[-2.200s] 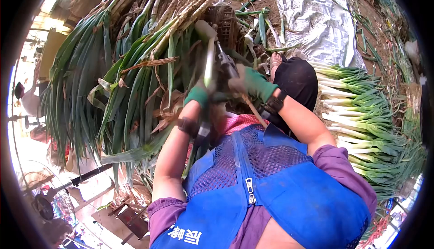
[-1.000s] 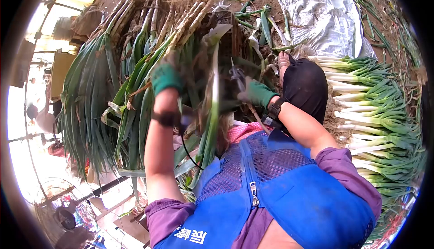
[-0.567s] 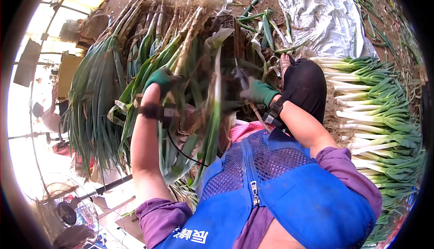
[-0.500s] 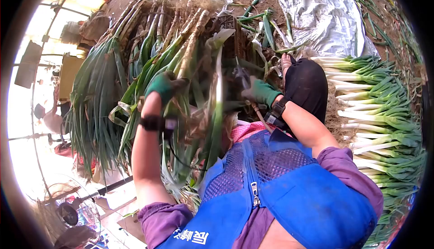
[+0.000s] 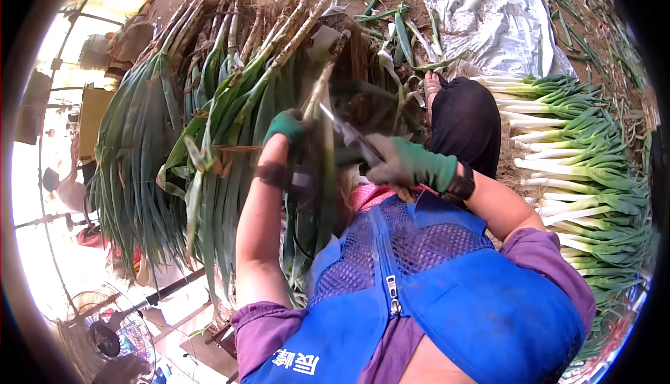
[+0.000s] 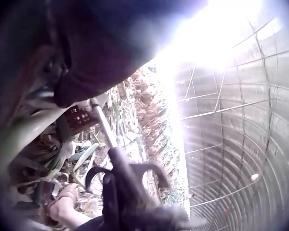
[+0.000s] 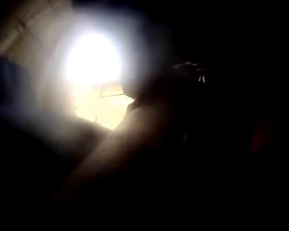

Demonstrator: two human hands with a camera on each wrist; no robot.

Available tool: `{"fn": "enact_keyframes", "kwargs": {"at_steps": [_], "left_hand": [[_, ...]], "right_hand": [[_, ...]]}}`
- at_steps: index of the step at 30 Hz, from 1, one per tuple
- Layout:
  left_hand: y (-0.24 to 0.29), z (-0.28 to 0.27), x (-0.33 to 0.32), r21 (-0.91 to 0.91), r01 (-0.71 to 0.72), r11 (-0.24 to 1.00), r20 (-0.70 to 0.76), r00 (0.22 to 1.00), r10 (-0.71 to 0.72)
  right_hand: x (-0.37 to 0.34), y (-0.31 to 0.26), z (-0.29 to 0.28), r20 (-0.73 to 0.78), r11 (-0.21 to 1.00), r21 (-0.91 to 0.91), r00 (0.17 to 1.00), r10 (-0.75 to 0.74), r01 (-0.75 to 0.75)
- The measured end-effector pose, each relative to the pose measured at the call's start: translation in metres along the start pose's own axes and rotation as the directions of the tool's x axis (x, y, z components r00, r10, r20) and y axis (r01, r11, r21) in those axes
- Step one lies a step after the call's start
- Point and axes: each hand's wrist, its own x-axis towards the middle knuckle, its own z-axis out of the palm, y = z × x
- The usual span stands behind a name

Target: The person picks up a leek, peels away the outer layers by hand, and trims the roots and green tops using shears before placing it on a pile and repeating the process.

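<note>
In the head view my left hand (image 5: 287, 125), in a green glove, grips a long green onion (image 5: 319, 85) with its brownish root end up. My right hand (image 5: 412, 163), gloved in green and grey, holds an air blow gun (image 5: 357, 138); its thin metal nozzle points up and left, close beside the onion's stalk. The left wrist view has the blow gun (image 6: 125, 180) from nearby, with the pale onion stalk (image 6: 36, 127) to its left. Just left of my left hand lies a thick pile of untrimmed green onions (image 5: 230, 112). The right wrist view is mostly dark.
Cleaned green onions (image 5: 558, 168) with white stems lie in a long row at the right. A silver sheet (image 5: 488, 28) covers ground at the back. My bent knee (image 5: 466, 122) is between the row and my hands. A fan (image 5: 105, 339) stands lower left.
My left hand reached left to the pile, then came back right holding an onion with a brown root end. My right hand has brought the blow gun down and left towards the stalk.
</note>
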Motion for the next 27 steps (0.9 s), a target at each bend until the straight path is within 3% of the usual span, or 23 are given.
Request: {"fn": "enact_keyframes", "kwargs": {"at_steps": [1, 4, 5, 8, 11, 14, 15, 18, 19, 22, 23, 27], "left_hand": [[-0.006, -0.002, 0.001, -0.107, -0.002, 0.994, 0.099, 0.995, 0.012], [-0.014, 0.000, 0.007, 0.003, -0.059, 0.998, 0.094, 0.994, 0.058], [-0.015, 0.001, 0.006, 0.063, -0.078, 0.995, 0.070, 0.995, 0.074], [-0.013, -0.001, -0.002, -0.069, -0.015, 0.997, 0.146, 0.989, 0.025], [0.032, -0.026, -0.046, 0.167, 0.118, 0.979, 0.194, 0.969, -0.150], [0.014, -0.035, -0.062, -0.025, 0.070, 0.997, 0.303, 0.951, -0.059], [0.005, -0.036, -0.063, -0.138, 0.096, 0.986, 0.356, 0.934, -0.041], [-0.009, -0.030, -0.070, -0.443, 0.065, 0.894, 0.291, 0.954, 0.075], [-0.005, -0.027, -0.072, -0.388, 0.107, 0.915, 0.214, 0.977, -0.023], [0.008, -0.028, -0.080, -0.346, 0.120, 0.930, 0.161, 0.985, -0.067], [0.008, -0.025, -0.078, -0.338, 0.119, 0.934, 0.150, 0.986, -0.071], [0.018, -0.007, -0.077, -0.307, 0.097, 0.947, 0.117, 0.991, -0.064]], "right_hand": [[-0.006, -0.003, 0.003, 0.034, 0.997, -0.049, 0.998, 0.056, -0.054], [-0.004, 0.005, 0.006, -0.032, 0.998, -0.026, 0.998, 0.048, -0.048], [-0.003, 0.005, 0.006, -0.049, 0.992, -0.020, 0.992, 0.120, -0.121], [-0.005, 0.006, 0.015, -0.020, 0.998, -0.046, 0.999, 0.041, -0.042], [-0.009, 0.004, 0.012, -0.009, 0.996, -0.094, 1.000, 0.006, -0.007], [-0.014, -0.005, -0.002, -0.059, 0.991, 0.039, 0.989, 0.133, -0.131], [-0.017, -0.008, -0.004, -0.009, 0.992, 0.014, 0.993, 0.122, -0.121], [-0.028, -0.017, 0.004, 0.241, 0.995, -0.097, 0.970, 0.003, 0.021], [-0.033, -0.015, 0.009, 0.238, 0.996, -0.009, 0.968, -0.079, 0.084], [-0.037, -0.019, 0.009, 0.135, 0.991, -0.116, 0.989, -0.058, 0.074], [-0.036, -0.019, 0.009, 0.123, 0.994, -0.105, 0.992, 0.011, 0.002], [-0.021, -0.001, 0.017, -0.096, 0.992, -0.123, 0.995, 0.012, -0.024]]}}
